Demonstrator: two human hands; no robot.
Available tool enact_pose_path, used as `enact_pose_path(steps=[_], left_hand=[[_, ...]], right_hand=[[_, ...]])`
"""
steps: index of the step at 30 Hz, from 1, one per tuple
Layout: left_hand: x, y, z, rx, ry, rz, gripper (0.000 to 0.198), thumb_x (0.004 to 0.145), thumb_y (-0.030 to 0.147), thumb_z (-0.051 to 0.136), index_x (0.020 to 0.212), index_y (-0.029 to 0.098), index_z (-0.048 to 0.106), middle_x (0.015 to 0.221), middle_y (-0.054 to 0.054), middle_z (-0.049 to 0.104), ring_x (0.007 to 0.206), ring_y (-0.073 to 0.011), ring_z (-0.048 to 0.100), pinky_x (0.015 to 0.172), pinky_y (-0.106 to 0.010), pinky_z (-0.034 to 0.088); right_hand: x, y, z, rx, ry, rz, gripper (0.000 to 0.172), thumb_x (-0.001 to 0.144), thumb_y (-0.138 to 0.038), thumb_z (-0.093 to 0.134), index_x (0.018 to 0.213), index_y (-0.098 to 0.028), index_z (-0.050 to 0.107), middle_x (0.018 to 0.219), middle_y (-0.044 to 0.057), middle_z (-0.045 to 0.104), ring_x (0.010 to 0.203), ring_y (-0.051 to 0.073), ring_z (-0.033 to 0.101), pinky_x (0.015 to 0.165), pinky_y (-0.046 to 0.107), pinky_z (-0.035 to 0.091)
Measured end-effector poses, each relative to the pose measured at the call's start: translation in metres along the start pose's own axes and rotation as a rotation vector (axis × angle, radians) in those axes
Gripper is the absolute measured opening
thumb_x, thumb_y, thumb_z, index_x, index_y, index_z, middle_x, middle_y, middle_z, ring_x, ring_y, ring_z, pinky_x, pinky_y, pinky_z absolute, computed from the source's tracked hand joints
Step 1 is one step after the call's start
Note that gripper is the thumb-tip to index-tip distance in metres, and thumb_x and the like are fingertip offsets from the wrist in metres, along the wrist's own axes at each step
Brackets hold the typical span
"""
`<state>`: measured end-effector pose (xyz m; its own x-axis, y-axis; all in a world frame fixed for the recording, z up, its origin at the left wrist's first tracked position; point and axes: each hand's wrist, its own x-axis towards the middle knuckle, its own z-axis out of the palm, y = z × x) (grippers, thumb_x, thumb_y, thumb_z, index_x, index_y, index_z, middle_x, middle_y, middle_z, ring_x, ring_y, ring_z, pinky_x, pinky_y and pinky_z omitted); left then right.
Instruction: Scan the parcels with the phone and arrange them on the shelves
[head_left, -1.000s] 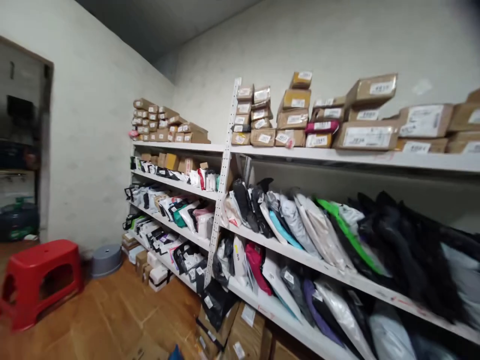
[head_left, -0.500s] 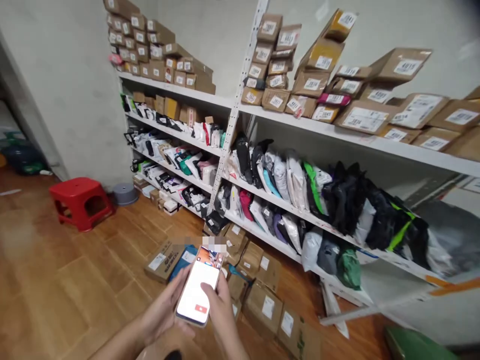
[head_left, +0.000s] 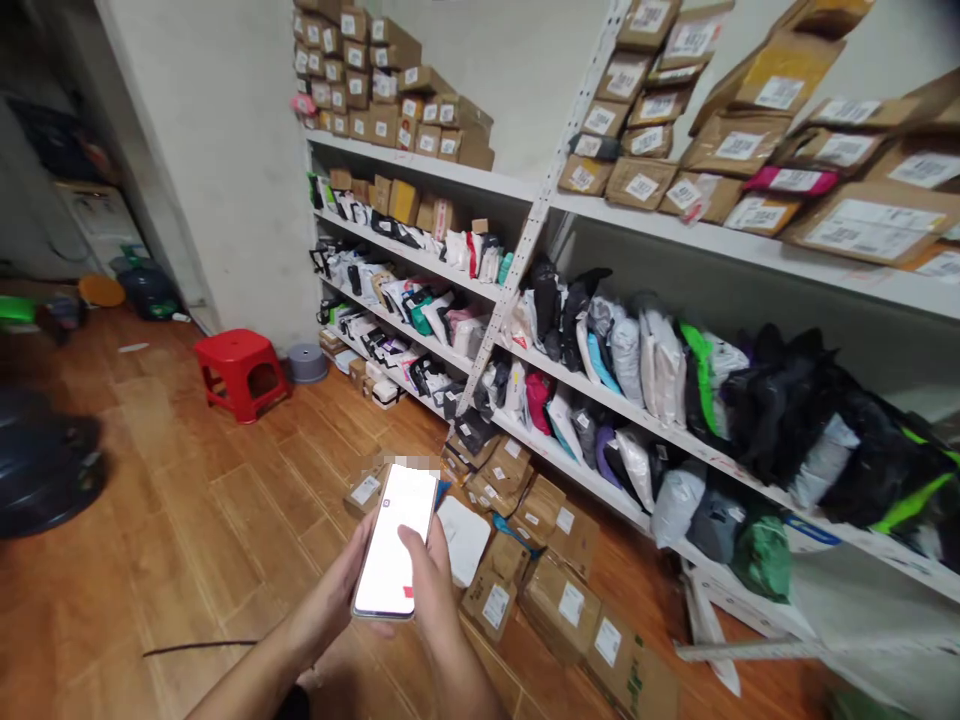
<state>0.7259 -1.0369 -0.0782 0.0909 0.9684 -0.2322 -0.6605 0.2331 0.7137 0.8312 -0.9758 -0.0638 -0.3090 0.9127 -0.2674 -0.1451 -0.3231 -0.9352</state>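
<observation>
A smartphone (head_left: 386, 555) with a bright, mostly white screen is held up in front of me, tilted slightly to the right. My left hand (head_left: 341, 575) grips it along the left edge and underneath. Around the right edge closes my right hand (head_left: 429, 570), its thumb lying over the screen. A small red patch shows near the bottom of the screen; any text is washed out. Behind the phone, cardboard boxes (head_left: 559, 600) with white labels lie on the floor, along with a white package (head_left: 463, 540).
White shelves (head_left: 420, 172) along the wall carry labelled cardboard parcels (head_left: 742, 140) above and bagged parcels (head_left: 626, 350) below. A red stool (head_left: 241, 370) and a grey round stool (head_left: 307, 362) stand by the wall. A dark round object (head_left: 49, 465) sits at the left. A thin dark cord (head_left: 199, 648) lies on the floor.
My view has turned left, so the shelves and stools appear further right. The camera-like picture at the top of the phone screen is gone, leaving it nearly all white. Both hands keep their grip.
</observation>
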Motion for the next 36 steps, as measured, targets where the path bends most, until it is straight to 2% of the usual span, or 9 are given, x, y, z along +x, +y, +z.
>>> enact_pose_path(steps=[5, 11, 14, 20, 23, 26, 28, 33, 36], left_hand=[[-0.010, 0.051, -0.060, 0.029, 0.109, 0.053, 0.074, 0.088, 0.059, 0.045, 0.151, 0.035, 0.013, 0.158, -0.004, 0.025, 0.124, -0.0367, 0.050, 0.044, -0.026, 0.055], [-0.020, 0.116, -0.138, 0.026, 0.121, 0.095, 0.076, 0.088, 0.052, 0.052, 0.151, 0.038, 0.012, 0.160, 0.000, 0.017, 0.126, -0.0388, 0.049, 0.046, -0.028, 0.058], [-0.023, 0.148, -0.159, 0.020, 0.141, 0.079, 0.073, 0.091, 0.047, 0.049, 0.151, 0.037, 0.010, 0.160, -0.003, 0.019, 0.119, -0.0373, 0.055, 0.048, -0.030, 0.059], [-0.011, 0.192, -0.184, 0.000, 0.172, 0.064, 0.076, 0.090, 0.053, 0.046, 0.152, 0.031, 0.009, 0.158, -0.007, 0.024, 0.119, -0.0351, 0.055, 0.050, -0.030, 0.059], [0.007, 0.205, -0.195, 0.010, 0.163, 0.045, 0.077, 0.090, 0.054, 0.047, 0.152, 0.035, 0.004, 0.157, -0.007, 0.028, 0.118, -0.0337, 0.056, 0.050, -0.029, 0.058], [0.032, 0.216, -0.208, 0.062, 0.156, 0.063, 0.084, 0.088, 0.054, 0.050, 0.151, 0.038, -0.005, 0.156, -0.008, 0.029, 0.115, -0.0335, 0.057, 0.051, -0.029, 0.058], [0.053, 0.224, -0.219, 0.081, 0.142, 0.076, 0.088, 0.087, 0.054, 0.051, 0.150, 0.037, -0.008, 0.155, -0.009, 0.030, 0.115, -0.0343, 0.056, 0.051, -0.030, 0.058], [0.115, 0.260, -0.239, 0.063, 0.123, 0.018, 0.085, 0.090, 0.040, 0.047, 0.151, 0.032, -0.011, 0.134, -0.013, 0.056, 0.094, -0.0310, 0.065, 0.051, -0.034, 0.058], [0.159, 0.285, -0.243, 0.122, 0.178, 0.027, 0.087, 0.088, 0.038, 0.052, 0.152, 0.031, -0.006, 0.118, -0.011, 0.065, 0.075, -0.0250, 0.066, 0.046, -0.032, 0.056]], right_hand=[[0.023, 0.010, 0.059, 0.041, -0.256, -0.042, 0.050, 0.063, -0.033, 0.049, 0.112, -0.022, 0.053, 0.102, 0.004, 0.071, 0.092, 0.024, 0.065, 0.080, 0.035, 0.049], [0.059, 0.025, 0.143, -0.025, -0.374, -0.067, 0.045, 0.068, -0.027, 0.044, 0.113, -0.022, 0.054, 0.101, 0.003, 0.070, 0.091, 0.022, 0.064, 0.079, 0.034, 0.048], [0.077, 0.029, 0.176, -0.049, -0.400, -0.065, 0.040, 0.070, -0.024, 0.044, 0.109, -0.023, 0.056, 0.095, 0.002, 0.070, 0.084, 0.021, 0.064, 0.075, 0.033, 0.048], [0.116, 0.032, 0.216, -0.003, -0.433, -0.075, 0.049, 0.067, -0.021, 0.047, 0.115, -0.021, 0.056, 0.111, 0.003, 0.069, 0.104, 0.022, 0.061, 0.088, 0.033, 0.045], [0.137, 0.034, 0.233, 0.051, -0.411, -0.045, 0.049, 0.069, -0.021, 0.052, 0.117, -0.021, 0.053, 0.106, 0.003, 0.071, 0.098, 0.023, 0.064, 0.081, 0.034, 0.048], [0.164, 0.037, 0.247, 0.047, -0.290, -0.091, 0.046, 0.071, -0.027, 0.064, 0.115, -0.022, 0.051, 0.101, 0.004, 0.072, 0.090, 0.024, 0.067, 0.075, 0.035, 0.050], [0.186, 0.036, 0.251, 0.061, -0.272, -0.106, 0.047, 0.071, -0.030, 0.067, 0.114, -0.022, 0.050, 0.101, 0.004, 0.072, 0.087, 0.023, 0.067, 0.074, 0.034, 0.051], [0.255, 0.021, 0.244, 0.088, -0.565, -0.090, 0.068, 0.059, -0.011, 0.062, 0.124, -0.023, 0.043, 0.099, 0.001, 0.071, 0.079, 0.018, 0.064, 0.067, 0.028, 0.047], [0.301, 0.007, 0.242, 0.066, -0.575, -0.113, 0.069, 0.062, -0.012, 0.060, 0.128, -0.023, 0.040, 0.107, 0.002, 0.069, 0.087, 0.020, 0.065, 0.074, 0.030, 0.047]])
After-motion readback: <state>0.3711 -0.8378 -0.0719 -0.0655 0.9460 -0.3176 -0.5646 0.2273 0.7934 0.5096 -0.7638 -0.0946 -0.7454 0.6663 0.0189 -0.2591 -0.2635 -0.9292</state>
